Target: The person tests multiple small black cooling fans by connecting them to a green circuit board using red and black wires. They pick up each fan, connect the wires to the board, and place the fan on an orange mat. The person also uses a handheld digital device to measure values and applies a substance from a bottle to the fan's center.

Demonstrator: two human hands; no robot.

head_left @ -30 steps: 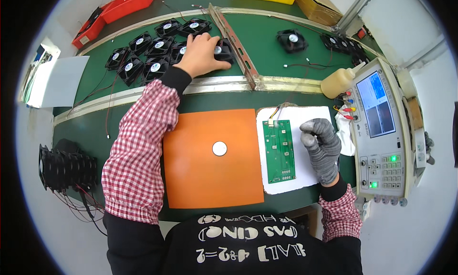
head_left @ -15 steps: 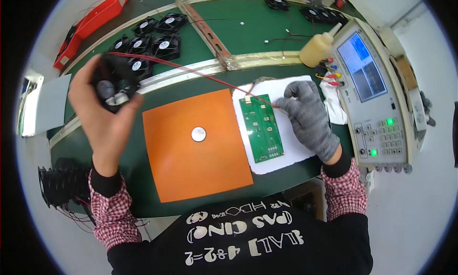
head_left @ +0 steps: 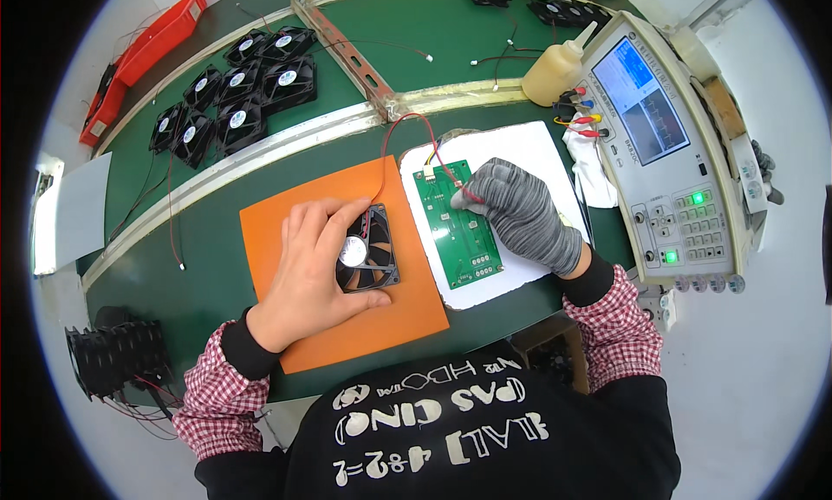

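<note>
Well, the bare left hand (head_left: 305, 266) curls round a square black plastic fan (head_left: 380, 256) on the smooth orange sheet (head_left: 373, 337), thumb and fingers bracketing its frame; the right hand (head_left: 527, 212), in mottled gray knit, pinches a thin red wire (head_left: 414, 113) beside the glossy green circuit board (head_left: 455, 249).

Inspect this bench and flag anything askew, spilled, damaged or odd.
Nothing looks spilled or damaged. Odd: the right hand, pinching the red fan lead, wears a grey glove, while the left hand, on the black axial fan, is bare. A crumpled white cloth beside the test instrument looks untidy.
</note>
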